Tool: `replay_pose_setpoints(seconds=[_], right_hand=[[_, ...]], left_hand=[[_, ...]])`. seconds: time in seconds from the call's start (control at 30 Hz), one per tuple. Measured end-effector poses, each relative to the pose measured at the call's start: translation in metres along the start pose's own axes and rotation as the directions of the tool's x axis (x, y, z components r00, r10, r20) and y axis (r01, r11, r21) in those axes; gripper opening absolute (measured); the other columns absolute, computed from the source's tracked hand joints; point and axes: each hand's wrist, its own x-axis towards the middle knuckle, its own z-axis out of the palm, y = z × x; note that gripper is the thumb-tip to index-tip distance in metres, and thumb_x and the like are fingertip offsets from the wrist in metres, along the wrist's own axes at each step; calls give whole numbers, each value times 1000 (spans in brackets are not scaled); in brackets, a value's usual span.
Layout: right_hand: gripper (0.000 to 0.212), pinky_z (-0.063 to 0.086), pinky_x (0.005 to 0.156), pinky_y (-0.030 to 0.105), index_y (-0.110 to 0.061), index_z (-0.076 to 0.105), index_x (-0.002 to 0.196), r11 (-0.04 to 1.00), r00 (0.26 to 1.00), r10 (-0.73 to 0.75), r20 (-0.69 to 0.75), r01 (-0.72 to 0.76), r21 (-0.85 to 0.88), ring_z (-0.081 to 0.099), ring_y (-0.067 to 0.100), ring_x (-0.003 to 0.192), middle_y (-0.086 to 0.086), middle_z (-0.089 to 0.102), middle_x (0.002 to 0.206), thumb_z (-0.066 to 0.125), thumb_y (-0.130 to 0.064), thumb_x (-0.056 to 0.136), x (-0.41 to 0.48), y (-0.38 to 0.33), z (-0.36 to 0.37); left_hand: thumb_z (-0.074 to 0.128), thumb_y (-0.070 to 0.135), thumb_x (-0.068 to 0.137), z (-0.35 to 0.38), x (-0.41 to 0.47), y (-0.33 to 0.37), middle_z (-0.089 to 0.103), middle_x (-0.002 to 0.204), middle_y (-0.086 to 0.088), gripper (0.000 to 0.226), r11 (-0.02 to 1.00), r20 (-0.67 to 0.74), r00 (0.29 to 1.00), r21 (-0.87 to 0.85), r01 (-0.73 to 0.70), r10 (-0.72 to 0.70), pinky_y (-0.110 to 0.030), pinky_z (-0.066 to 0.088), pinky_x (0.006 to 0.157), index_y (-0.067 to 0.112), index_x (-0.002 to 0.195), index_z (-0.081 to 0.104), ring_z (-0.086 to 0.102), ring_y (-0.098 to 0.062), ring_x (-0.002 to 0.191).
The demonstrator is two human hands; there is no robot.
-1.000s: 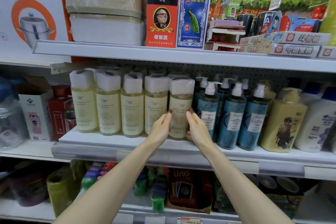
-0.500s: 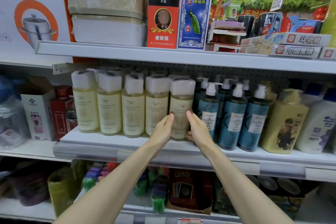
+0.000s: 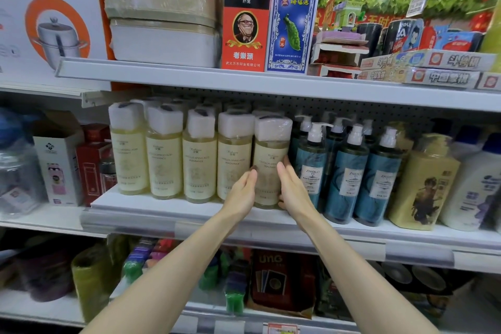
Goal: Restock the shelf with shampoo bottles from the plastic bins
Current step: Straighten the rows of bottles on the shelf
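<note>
Left hand and right hand press flat against a pale shampoo bottle upright on the shelf.

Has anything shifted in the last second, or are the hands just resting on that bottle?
Barely anything. The left hand and right hand edged slightly closer together against the sides of the pale yellow bottle; nothing was picked up or let go. The bottle still stands at the right end of its row on the shelf.

The shampoo bottle is pale yellow with a cream label and a white cap. At three o'clock of it, the pump bottles are teal with white pumps. At twelve o'clock, the card box is red and black, and the blue box bears a green peacock.
</note>
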Motion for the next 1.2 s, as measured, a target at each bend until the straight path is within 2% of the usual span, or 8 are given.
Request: replay_pose_setpoints(seconds=[0.17,0.37,0.53,0.63,0.7,0.8,0.97,1.2], right_hand=[[59,34,111,49,-38,38,141,1000,1000,19,16,-19,8,44,20,132,-5,45,146,29,-67,91,0,-2,-5],[50,38,109,48,-29,44,137,998,999,41,20,-42,40,48,18,123,-3,50,136,29,-57,98,2,-4,-8],[25,40,106,49,-45,52,91,999,999,38,7,-38,37,52,18,116,-5,55,122,31,-58,96,1,-3,-6],[36,38,108,50,-44,54,109,999,1000,18,6,-18,32,50,22,125,-2,53,135,30,-65,91,1,-1,-4],[69,34,111,50,-37,43,137,999,999,32,-4,-32,14,43,24,133,-2,45,146,29,-75,81,3,1,-3],[91,32,113,49,-39,34,144,999,999,40,-9,-40,10,38,23,138,-4,39,152,27,-85,66,4,2,-1],[90,32,113,48,-39,33,144,999,999,33,0,-33,21,37,20,139,-5,38,152,29,-85,67,6,4,-2],[51,36,111,48,-36,39,141,998,1000,22,14,-23,66,45,20,130,-11,48,135,31,-59,97,2,1,-9]], left_hand=[[25,52,100,-1,0,-1,48,143,4,51,999,28,999,-24,39,-39,-43,34,111,31,144,38,44,-16,131],[25,52,100,-2,-4,4,49,142,1,52,995,55,995,-53,81,-78,-29,41,86,32,147,33,52,-19,124],[25,51,101,-2,-5,5,56,132,4,48,997,52,997,-55,51,-48,-28,41,87,31,141,42,54,-15,119],[24,52,100,-3,-4,5,57,127,7,47,997,50,998,-53,49,-46,-30,44,89,33,139,44,55,-13,116],[24,51,101,-3,-4,5,56,131,7,47,997,49,998,-58,46,-43,-31,44,92,32,139,43,53,-13,119],[25,50,101,-2,-5,6,54,134,7,47,997,51,998,-61,47,-44,-31,43,93,32,140,43,52,-14,122],[23,53,100,-5,-3,5,54,134,6,47,996,64,996,-55,71,-68,-33,40,86,37,140,40,54,-17,119],[23,55,99,-5,0,-2,55,134,6,48,996,67,995,-36,80,-77,-28,42,77,35,139,42,55,-17,118]])
